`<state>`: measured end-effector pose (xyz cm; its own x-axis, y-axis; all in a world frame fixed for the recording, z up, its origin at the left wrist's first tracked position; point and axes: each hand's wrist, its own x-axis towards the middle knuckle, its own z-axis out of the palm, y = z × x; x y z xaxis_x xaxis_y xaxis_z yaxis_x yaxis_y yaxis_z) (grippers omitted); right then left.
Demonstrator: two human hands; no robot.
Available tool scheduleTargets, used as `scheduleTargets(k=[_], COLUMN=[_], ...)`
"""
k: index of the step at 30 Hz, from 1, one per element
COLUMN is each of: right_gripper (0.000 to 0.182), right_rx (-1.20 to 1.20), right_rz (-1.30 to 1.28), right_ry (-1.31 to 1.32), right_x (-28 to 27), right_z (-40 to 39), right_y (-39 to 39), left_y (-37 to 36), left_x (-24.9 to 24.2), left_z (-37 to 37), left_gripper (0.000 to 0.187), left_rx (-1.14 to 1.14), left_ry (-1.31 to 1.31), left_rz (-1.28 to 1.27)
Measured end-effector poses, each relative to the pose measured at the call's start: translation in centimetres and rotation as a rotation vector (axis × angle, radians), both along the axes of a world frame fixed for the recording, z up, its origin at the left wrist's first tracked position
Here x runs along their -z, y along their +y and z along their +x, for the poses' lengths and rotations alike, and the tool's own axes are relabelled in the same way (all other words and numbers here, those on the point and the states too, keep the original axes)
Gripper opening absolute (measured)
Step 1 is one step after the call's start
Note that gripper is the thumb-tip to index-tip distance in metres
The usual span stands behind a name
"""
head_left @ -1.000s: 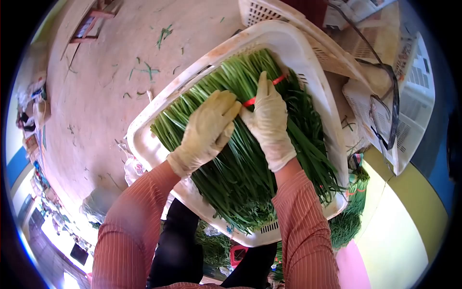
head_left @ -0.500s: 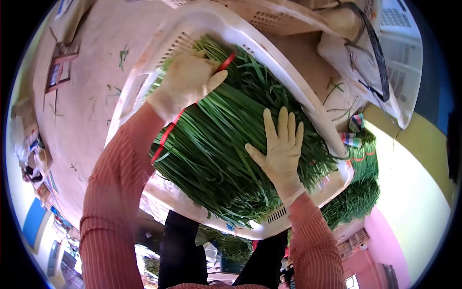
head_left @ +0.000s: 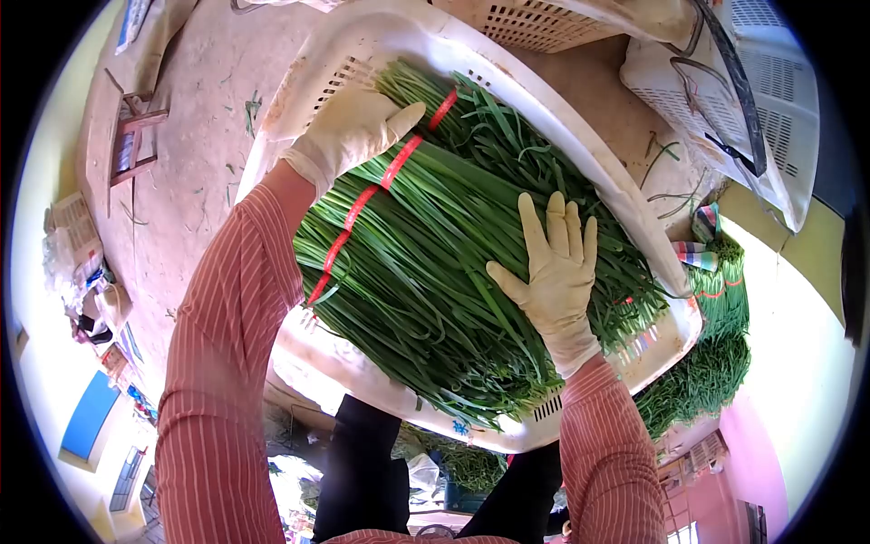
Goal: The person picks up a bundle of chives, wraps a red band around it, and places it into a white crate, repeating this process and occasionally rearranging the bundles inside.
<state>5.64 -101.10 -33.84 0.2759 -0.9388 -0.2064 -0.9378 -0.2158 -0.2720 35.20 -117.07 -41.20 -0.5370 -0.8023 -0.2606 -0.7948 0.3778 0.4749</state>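
Long flat green leaves that look like garlic chives (head_left: 426, 254) lie bundled in a white plastic basket (head_left: 580, 136). Red tape (head_left: 349, 218) binds the bundles near their stem ends. My left hand (head_left: 353, 131), in a pale glove, presses at the stem ends beside the basket's perforated end wall; its thumb sticks out over the bundle, while the other fingers are largely hidden. My gloved right hand (head_left: 555, 267) lies open on the leaves toward their tips, fingers spread.
More white crates (head_left: 535, 23) stand beyond the basket, one with a dark strap (head_left: 734, 91). Further green bundles (head_left: 720, 308) are stacked at the right. A small wooden stool (head_left: 131, 140) stands on the floor at the left, with leaf scraps around.
The view has shifted, so basket and hands appear further right. My left hand has drawn back slightly from the red tape, showing more of it. My right hand stays flat on the leaves.
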Motion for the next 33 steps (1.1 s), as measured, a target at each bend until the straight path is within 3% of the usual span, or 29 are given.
scheduleTargets(k=[2, 4, 10, 13, 15, 16, 18, 20, 22, 25, 27, 30, 33], right_gripper=[0.083, 0.083, 0.083, 0.082, 0.082, 0.082, 0.083, 0.084, 0.089, 0.092, 0.094, 0.076, 0.053], right_rx=[0.007, 0.022, 0.020, 0.043, 0.073, 0.089, 0.164, 0.236, 0.315, 0.239, 0.295, 0.301, 0.369], right_rz=[-0.007, -0.014, -0.056, -0.050, -0.050, -0.074, -0.092, -0.110, -0.046, -0.041, -0.060, -0.173, -0.344], right_ry=[-0.013, -0.015, -0.046, -0.092, -0.126, -0.096, -0.070, -0.028, -0.160, -0.185, -0.309, -0.399, -0.577], right_x=[-0.1, -0.2, -0.2, -0.6, -1.3, -1.8, -3.1, -3.5, -2.6, 0.5, 0.5, -3.6, -10.1], right_z=[0.1, 0.2, -0.1, -0.2, -0.3, -0.4, -1.1, -2.8, -5.2, -7.0, -7.1, -8.3, -14.1], right_y=[0.0, 0.0, 0.2, 0.2, 0.2, 0.2, 0.3, 0.9, 2.0, 4.1, 3.9, 4.9, 7.6], left_y=[0.1, 0.2, 0.5, 0.5, 0.4, 1.1, 3.1, 7.2, 10.5, 13.7, 13.7, 13.6, 13.9], left_x=[0.0, -0.7, -0.4, 0.2, -0.9, -1.9, -6.9, -9.5, -11.3, -9.1, -8.6, -10.0, -13.9], left_z=[0.0, -0.5, -0.8, 0.1, -1.0, -2.4, -7.2, -11.4, -15.6, -19.8, -20.4, -20.1, -23.8], left_gripper=[0.071, 0.072, 0.063, 0.061, 0.045, 0.045, 0.028, 0.035, 0.047, 0.058, 0.065, 0.069, 0.060], left_rx=[-0.004, -0.089, -0.035, -0.014, -0.005, 0.015, 0.041, 0.087, 0.178, 0.337, 0.308, 0.320, 0.303], left_ry=[0.034, -0.144, -0.214, -0.071, -0.275, -0.261, 0.186, 0.161, 0.265, 0.040, -0.022, 0.025, 0.109], left_rz=[-0.055, 0.001, -0.101, -0.125, -0.121, -0.127, -0.389, -0.475, -0.296, -0.247, -0.251, -0.253, -0.341])
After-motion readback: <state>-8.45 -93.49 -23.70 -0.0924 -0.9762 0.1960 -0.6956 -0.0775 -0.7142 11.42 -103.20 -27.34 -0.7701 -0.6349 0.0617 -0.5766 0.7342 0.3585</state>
